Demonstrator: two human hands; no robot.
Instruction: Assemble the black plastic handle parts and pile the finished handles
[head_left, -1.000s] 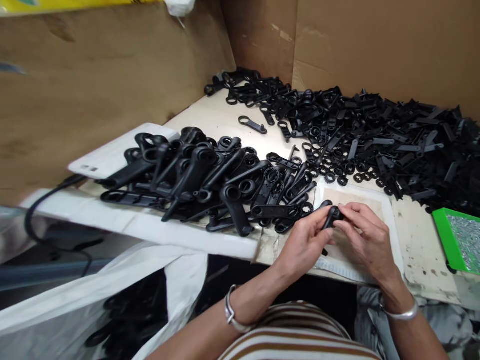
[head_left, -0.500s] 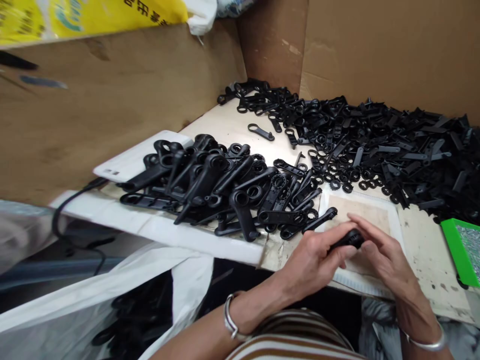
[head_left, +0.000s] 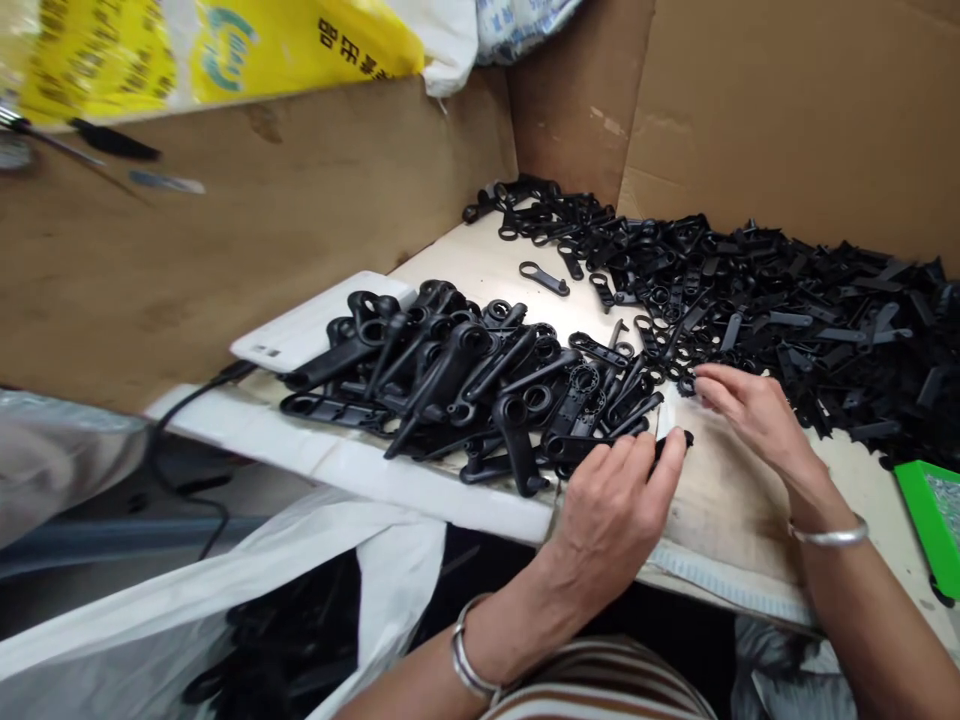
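"Where are the hands just now?"

"Apart. The left hand [head_left: 615, 500] lies palm down at the near edge of the table, fingers spread over a black handle piece [head_left: 679, 438] whose tip pokes out past them. It sits right against the near pile [head_left: 465, 370], at about ten o'clock from the hand. Whether the fingers are gripping it or only resting on it, I can't tell."

"And the other?"

"The right hand [head_left: 750, 415] is stretched towards twelve o'clock, with its fingertips among the small rings [head_left: 686, 385] at the fringe of the big heap [head_left: 787, 290]. I can't make out whether it has one pinched."

"How much looks done?"

"I'd say a fair share, but the smaller one. The near pile is all thick, chunky handles, stacked beside a white device [head_left: 315, 325] with a cable [head_left: 187, 410] at nine o'clock. Down at seven o'clock, a clear plastic bag [head_left: 225, 600] hangs below the table edge with more black parts showing through it."

"And what's left?"

"Plenty, by my reckoning. The big heap runs from twelve round to two o'clock, along the cardboard wall [head_left: 750, 120], and it's flat arms and rings, far more of them than in the near pile. One flat arm [head_left: 544, 278] lies on its own between the two. There's a green tray [head_left: 926, 510] at three o'clock, though I can't tell what's in it."

"What's between the hands?"

"Only a worn pad [head_left: 720, 500]."
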